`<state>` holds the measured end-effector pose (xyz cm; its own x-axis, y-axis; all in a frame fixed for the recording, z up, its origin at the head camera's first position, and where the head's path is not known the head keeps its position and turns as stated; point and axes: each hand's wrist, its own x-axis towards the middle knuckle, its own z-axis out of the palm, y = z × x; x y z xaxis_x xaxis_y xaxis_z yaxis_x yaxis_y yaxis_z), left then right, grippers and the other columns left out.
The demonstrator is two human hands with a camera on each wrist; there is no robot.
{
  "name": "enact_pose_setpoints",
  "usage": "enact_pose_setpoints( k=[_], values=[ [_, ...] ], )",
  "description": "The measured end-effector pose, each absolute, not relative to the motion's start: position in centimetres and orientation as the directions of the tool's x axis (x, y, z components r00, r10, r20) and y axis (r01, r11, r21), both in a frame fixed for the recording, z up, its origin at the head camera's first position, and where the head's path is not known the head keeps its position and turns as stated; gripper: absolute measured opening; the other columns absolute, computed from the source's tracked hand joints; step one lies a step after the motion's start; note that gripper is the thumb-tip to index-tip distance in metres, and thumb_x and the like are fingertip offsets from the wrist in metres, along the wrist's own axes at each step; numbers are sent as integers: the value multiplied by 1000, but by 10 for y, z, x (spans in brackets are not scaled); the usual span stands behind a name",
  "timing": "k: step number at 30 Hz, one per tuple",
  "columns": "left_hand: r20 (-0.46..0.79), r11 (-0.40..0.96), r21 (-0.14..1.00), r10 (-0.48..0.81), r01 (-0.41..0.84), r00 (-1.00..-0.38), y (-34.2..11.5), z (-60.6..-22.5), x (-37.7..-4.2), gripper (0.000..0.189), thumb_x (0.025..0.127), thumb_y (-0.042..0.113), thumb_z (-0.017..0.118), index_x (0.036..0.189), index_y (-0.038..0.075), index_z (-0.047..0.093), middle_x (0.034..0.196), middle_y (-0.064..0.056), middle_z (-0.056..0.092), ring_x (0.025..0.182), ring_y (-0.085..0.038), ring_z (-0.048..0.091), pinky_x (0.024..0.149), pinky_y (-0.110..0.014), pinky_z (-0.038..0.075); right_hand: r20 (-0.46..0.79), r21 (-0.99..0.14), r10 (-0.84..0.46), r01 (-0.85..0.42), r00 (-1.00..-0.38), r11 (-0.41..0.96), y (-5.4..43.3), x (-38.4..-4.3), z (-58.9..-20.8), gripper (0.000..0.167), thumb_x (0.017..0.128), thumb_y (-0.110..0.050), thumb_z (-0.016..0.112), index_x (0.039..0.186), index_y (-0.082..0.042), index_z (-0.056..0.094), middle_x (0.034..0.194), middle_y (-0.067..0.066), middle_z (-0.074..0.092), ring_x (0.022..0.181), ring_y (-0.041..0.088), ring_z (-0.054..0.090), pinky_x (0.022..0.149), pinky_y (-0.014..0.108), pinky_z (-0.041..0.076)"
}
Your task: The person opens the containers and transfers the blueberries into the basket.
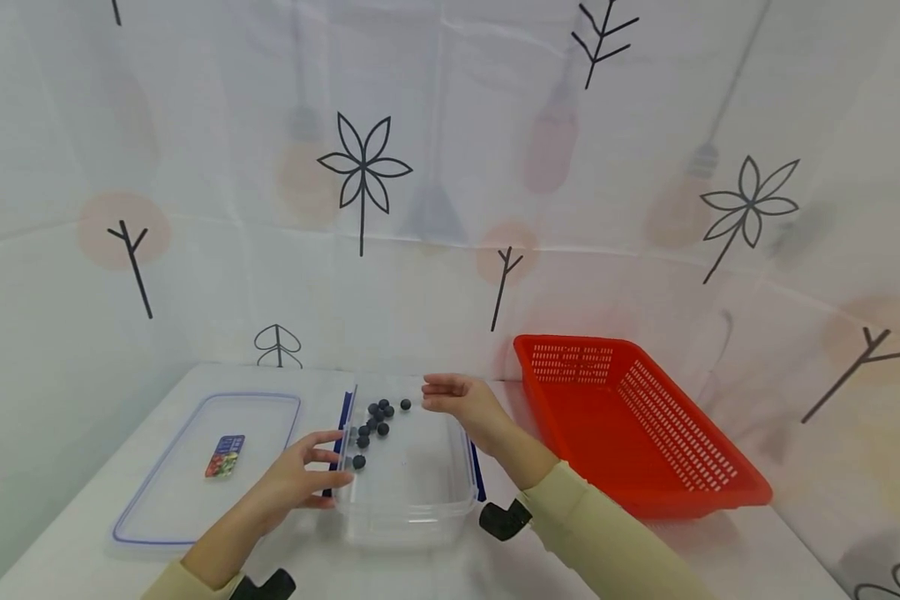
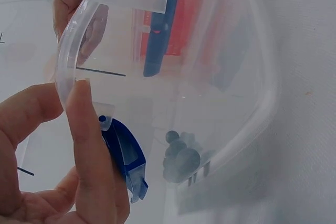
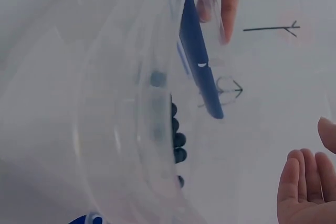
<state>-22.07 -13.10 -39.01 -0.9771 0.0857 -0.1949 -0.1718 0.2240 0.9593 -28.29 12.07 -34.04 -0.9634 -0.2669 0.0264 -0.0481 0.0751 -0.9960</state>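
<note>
A clear plastic container (image 1: 412, 507) with blue side latches stands in the middle of the white table. Several blueberries (image 1: 383, 429) lie inside it, mostly along the left side and toward the back. At the left rim my left hand (image 1: 288, 483) pinches the wall between thumb and fingers, beside a hanging blue latch (image 2: 126, 150). My right hand (image 1: 468, 408) hovers over the container's back right, fingers extended and apart from the berries. The right wrist view shows this hand (image 3: 312, 192) holding nothing, its palm partly cut off by the frame.
A flat clear lid (image 1: 172, 504) with a blue edge lies to the left, bearing a small colourful label (image 1: 225, 457). On the right sits a red perforated basket (image 1: 600, 425). Behind the table hangs a white patterned cloth (image 1: 435, 292).
</note>
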Motion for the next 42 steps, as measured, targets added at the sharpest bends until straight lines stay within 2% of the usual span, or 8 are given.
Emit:
enact_pose_setpoints(
  k=[5, 31, 42],
  values=[
    [-189, 242, 956, 76, -166, -979, -130, -391, -222, 69, 77, 11, 76, 137, 9, 41, 123, -22, 47, 78, -23, 60, 64, -37, 57, 33, -997, -266, -50, -963, 55, 118, -289, -339, 36, 86, -2, 65, 121, 3, 58, 109, 12, 63, 98, 23, 61, 95, 36, 44],
    [-204, 230, 955, 58, -185, -977, -122, -389, -213, 67, 73, -2, 75, 133, 6, 45, 113, -16, 49, 75, -23, 59, 60, -37, 56, -25, -1000, -233, 24, -972, 7, 106, -308, -334, 37, 84, 2, 65, 120, 3, 58, 109, 14, 63, 100, 23, 61, 98, 38, 41],
    [-208, 222, 957, 80, -186, -975, -117, -390, -205, 70, 71, -3, 75, 133, 4, 44, 112, -15, 48, 72, -23, 59, 60, -37, 56, -34, -998, -188, 42, -982, -39, 100, -325, -343, 35, 83, 7, 64, 117, 6, 58, 105, 15, 63, 96, 22, 62, 95, 36, 45]
  ],
)
